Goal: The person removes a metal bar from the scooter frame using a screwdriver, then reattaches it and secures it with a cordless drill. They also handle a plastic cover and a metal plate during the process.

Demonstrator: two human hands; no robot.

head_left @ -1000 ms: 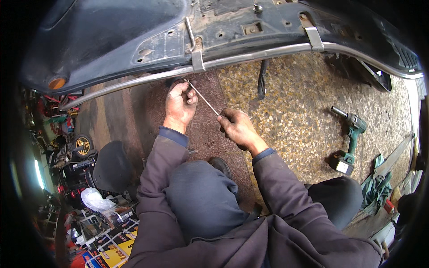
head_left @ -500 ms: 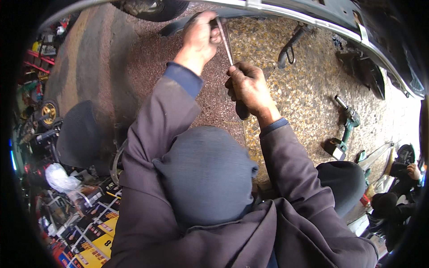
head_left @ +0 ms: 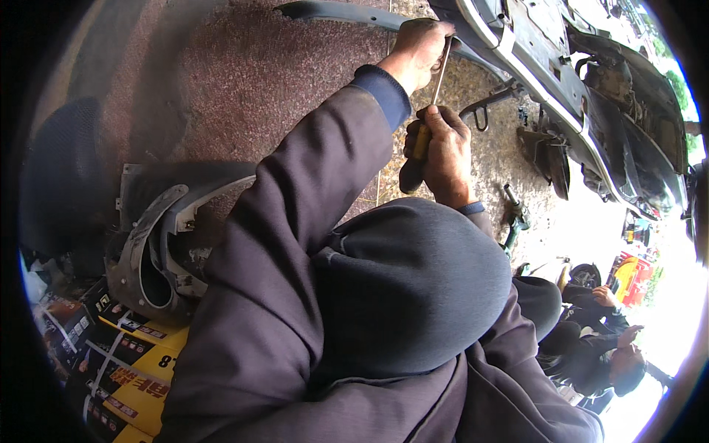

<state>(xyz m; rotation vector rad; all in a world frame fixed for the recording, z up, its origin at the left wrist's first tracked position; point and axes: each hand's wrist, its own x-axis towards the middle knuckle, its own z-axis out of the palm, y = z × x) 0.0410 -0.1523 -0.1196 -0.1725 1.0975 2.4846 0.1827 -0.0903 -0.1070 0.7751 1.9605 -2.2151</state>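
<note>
My right hand (head_left: 448,155) is wrapped round the yellow and black handle of a screwdriver (head_left: 419,146). Its thin metal shaft points up and away, toward my left hand (head_left: 421,53). The fingers of that hand are curled in at the shaft's far end, close under the pale grey tube (head_left: 543,96) of a stripped vehicle body. What they pinch is hidden, and so is the screwdriver's tip. My knee (head_left: 421,280), in dark cloth, rises below both hands.
A green cordless impact wrench (head_left: 515,221) lies right of my right arm. Grey and black body panels (head_left: 148,251) lie at the left, above yellow and black boxes (head_left: 140,362). A dark lever (head_left: 491,102) juts from under the vehicle. Another person (head_left: 594,347) is at far right.
The view has turned, so more of the vehicle and the other person shows at right, and the body panels show at left. Both hands stay at the screwdriver, whose yellow handle is now visible.
</note>
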